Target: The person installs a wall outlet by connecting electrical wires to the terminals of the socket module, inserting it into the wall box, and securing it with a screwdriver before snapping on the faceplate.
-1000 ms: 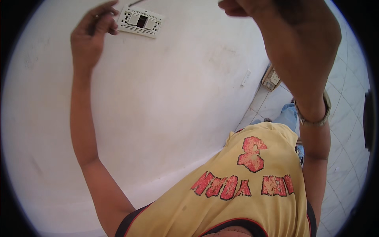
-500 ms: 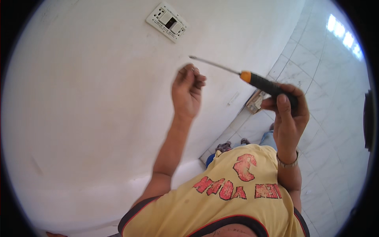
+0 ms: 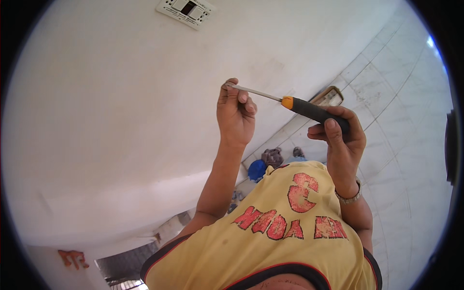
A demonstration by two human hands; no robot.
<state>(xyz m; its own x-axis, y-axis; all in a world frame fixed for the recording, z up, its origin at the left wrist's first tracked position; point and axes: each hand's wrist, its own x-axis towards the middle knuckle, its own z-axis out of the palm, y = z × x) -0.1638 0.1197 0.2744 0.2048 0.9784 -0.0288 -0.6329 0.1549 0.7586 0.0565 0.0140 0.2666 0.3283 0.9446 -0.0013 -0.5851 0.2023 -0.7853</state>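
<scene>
A screwdriver (image 3: 316,112) with a black grip and an orange collar lies in my right hand (image 3: 345,145), its handle end between thumb and fingers. Its metal shaft points left, and the tip meets the fingertips of my left hand (image 3: 237,116). That hand is raised with thumb and forefinger pinched; whatever small piece they may hold is too small to make out. Above, on the white wall, sits a white switch plate (image 3: 185,10) with two light rocker switches and a dark gap between them. The frame's upper edge cuts it off.
The white wall (image 3: 121,121) fills the left side, meeting a tiled floor (image 3: 396,135) at right. A shallow brown-edged box (image 3: 331,97) lies along the wall's foot. Nearer me are a blue round thing (image 3: 256,170) and a dark crumpled cloth-like bundle (image 3: 272,157).
The screwdriver tip, before apart from and above my left fingers, now touches them. My right hand has moved left and slightly down. The switch plate has shifted up and left in view.
</scene>
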